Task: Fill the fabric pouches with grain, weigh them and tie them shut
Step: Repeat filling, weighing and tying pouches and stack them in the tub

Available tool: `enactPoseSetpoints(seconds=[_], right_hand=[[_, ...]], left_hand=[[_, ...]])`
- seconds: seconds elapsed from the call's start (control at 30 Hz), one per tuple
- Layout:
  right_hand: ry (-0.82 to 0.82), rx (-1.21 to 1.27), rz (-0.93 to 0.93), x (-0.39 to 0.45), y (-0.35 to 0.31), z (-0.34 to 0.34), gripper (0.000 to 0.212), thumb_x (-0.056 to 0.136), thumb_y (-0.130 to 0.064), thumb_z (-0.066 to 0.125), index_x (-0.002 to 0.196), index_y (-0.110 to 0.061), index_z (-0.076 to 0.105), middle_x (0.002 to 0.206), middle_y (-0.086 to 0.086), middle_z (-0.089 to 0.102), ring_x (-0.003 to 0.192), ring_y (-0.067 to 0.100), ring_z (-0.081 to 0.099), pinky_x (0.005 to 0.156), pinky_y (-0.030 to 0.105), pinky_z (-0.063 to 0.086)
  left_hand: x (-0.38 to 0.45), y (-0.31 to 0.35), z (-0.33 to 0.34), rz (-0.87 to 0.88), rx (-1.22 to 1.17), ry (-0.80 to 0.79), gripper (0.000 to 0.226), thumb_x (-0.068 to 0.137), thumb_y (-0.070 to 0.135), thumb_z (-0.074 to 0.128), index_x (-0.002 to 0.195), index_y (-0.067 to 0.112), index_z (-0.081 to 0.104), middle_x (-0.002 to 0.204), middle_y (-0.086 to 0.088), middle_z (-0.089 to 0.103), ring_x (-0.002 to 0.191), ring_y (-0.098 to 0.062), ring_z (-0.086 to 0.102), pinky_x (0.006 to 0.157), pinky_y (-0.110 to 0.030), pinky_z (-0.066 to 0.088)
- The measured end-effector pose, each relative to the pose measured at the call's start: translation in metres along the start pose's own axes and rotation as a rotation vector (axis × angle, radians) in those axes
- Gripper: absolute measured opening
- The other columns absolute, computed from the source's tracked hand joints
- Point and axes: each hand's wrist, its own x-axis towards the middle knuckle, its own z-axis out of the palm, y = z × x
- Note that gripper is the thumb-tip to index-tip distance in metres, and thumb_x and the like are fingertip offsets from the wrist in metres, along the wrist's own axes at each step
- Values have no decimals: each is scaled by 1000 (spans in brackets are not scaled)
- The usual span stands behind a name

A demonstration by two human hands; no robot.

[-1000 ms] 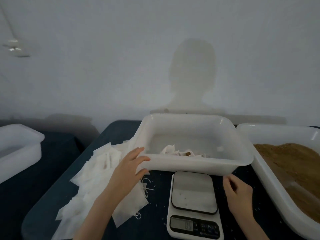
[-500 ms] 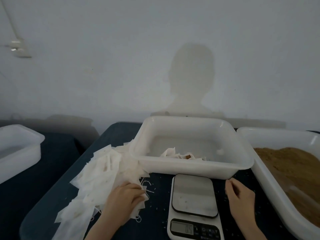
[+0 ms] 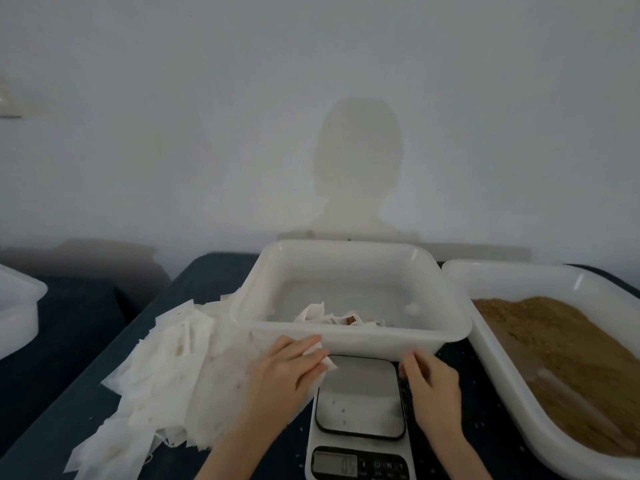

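head-worn view, looking forward and down, close over table

A white tub (partly cropped) sits far left, below a grey wall.

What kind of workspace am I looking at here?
Probably a small hand-packing bench against a plain wall: a digital scale, a tray of brown grain, a heap of empty fabric pouches and a white collecting tub on a dark table.

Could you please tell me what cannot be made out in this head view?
- Scale display: digits too small and blurred.
- Middle tub: contents mostly hidden behind its near wall.
- Left hand: covers most of the pouch it pinches.
- Grain tub: cut off by the right edge.
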Motion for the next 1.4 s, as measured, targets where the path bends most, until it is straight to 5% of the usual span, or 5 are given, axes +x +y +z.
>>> enactPoseSetpoints(seconds=[0.3,0.53,0.7,0.93,1.4], right_hand=[[-333,354,-35,-1,-54,5,28,95,-17,56,76,-27,73,77,-7,73,74,3,66,70,12,49],[-463,558,185,3,-52,-4,39,96,-6,51,63,-18,68,44,-9,42,42,3,32,42,13,28],[-503,455,161,5,-53,-6,31,96,-9,53,71,-14,70,46,-11,50,43,0,39,45,11,32],[-474,365,149,5,-55,-8,33,89,-7,63,68,-28,74,70,-9,72,63,-5,62,58,7,44],[-587,635,316,0,-64,-12,27,95,-14,54,68,-13,56,56,-2,46,47,5,35,46,16,26]], left_hand=[[25,37,33,68,-115,43,29,87,35,54,94,20,77,99,8,73,79,-10,63,71,-17,51],[23,39,35,-32,-245,-63,35,88,41,51,106,21,73,109,11,70,95,-8,61,80,-23,53],[21,42,34,-34,-234,-123,44,89,49,46,118,23,67,119,14,65,113,4,47,92,-18,47],[16,36,40,-89,-194,-396,80,74,69,43,139,44,3,140,36,12,131,14,11,110,-13,12],[21,47,37,-209,-443,-256,72,72,60,52,136,42,22,125,21,41,118,3,39,102,-21,35]])
